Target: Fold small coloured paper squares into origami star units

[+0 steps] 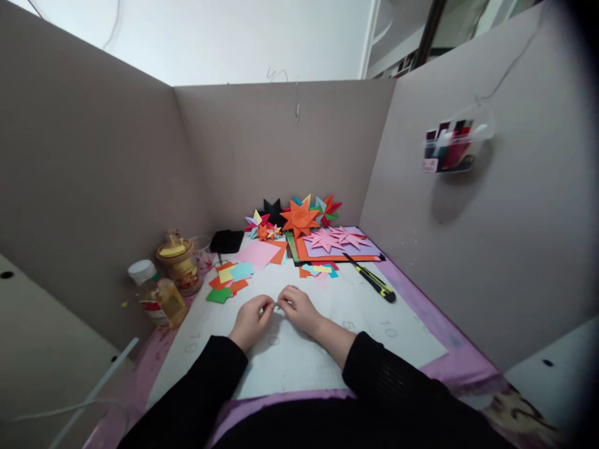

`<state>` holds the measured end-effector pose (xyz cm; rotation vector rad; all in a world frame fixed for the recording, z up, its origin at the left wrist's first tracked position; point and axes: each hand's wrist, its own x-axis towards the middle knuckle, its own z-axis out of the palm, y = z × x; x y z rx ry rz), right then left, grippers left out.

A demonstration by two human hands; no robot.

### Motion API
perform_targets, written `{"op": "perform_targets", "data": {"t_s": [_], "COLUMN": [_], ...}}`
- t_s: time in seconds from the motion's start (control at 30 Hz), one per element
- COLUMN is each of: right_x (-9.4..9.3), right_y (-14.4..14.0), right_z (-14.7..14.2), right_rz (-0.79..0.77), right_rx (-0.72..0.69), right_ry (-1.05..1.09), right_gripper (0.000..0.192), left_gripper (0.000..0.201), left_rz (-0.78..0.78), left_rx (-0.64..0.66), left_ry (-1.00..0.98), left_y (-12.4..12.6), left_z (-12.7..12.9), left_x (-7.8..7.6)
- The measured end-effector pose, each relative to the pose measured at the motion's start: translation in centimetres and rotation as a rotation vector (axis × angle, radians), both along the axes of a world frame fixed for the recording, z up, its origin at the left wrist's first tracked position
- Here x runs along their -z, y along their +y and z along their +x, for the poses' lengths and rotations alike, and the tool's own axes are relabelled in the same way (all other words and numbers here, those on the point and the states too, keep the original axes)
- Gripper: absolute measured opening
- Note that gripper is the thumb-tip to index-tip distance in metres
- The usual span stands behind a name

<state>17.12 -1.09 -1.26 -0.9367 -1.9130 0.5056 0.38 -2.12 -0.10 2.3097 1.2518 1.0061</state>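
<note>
My left hand (253, 318) and my right hand (299, 308) meet over the middle of the white board (299, 368). Both are closed in a pinch, fingertips almost touching. Between them shows a sliver of a small green piece of paper (276, 304); most of it is hidden by the fingers. To the left of my hands lie loose coloured paper squares (242, 270), with a green one (218, 295) nearest. Beyond my right hand are small paper pieces (322, 269) in orange, yellow, blue and pink.
A black and yellow utility knife (374, 280) lies at the right. Folded paper stars (301, 217) stand at the back; pink ones (324, 240) rest on stacked coloured sheets (311, 253). A bottle (161, 299) and a jar (180, 265) stand at the left. Grey partitions (285, 143) surround the table.
</note>
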Motion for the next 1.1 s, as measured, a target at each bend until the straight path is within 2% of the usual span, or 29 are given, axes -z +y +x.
{"op": "perform_targets", "data": {"t_s": [0.13, 0.27, 0.6, 0.73, 0.87, 1.0, 1.1], "right_x": [0.3, 0.7, 1.6, 1.9, 2.0, 1.6, 1.3], "right_y": [0.4, 0.8, 1.3, 1.5, 1.9, 2.7, 3.4], "right_z": [0.1, 0.2, 0.2, 0.0, 0.4, 1.8, 3.0], "right_rz": [-0.087, -0.168, -0.181, -0.156, -0.172, -0.330, -0.427], "right_rx": [0.026, 0.071, 0.076, 0.040, 0.042, 0.052, 0.036], "right_ry": [0.038, 0.093, 0.089, 0.023, 0.058, 0.240, 0.367], "right_gripper": [0.010, 0.008, 0.009, 0.008, 0.011, 0.006, 0.011], "left_gripper": [0.018, 0.018, 0.023, 0.027, 0.029, 0.019, 0.015], "left_rz": [-0.019, 0.007, 0.019, 0.065, -0.009, -0.026, -0.060], "left_rx": [-0.022, -0.070, -0.055, 0.023, 0.139, 0.005, -0.003], "left_ry": [0.053, 0.013, -0.078, -0.015, 0.147, 0.251, 0.162], "left_y": [0.1, 0.4, 0.4, 0.2, 0.4, 1.5, 3.0], "left_z": [-0.1, -0.2, -0.1, -0.4, 0.4, 2.6, 4.0], "left_x": [0.2, 0.3, 0.5, -0.5, -2.2, -3.5, -3.6]}}
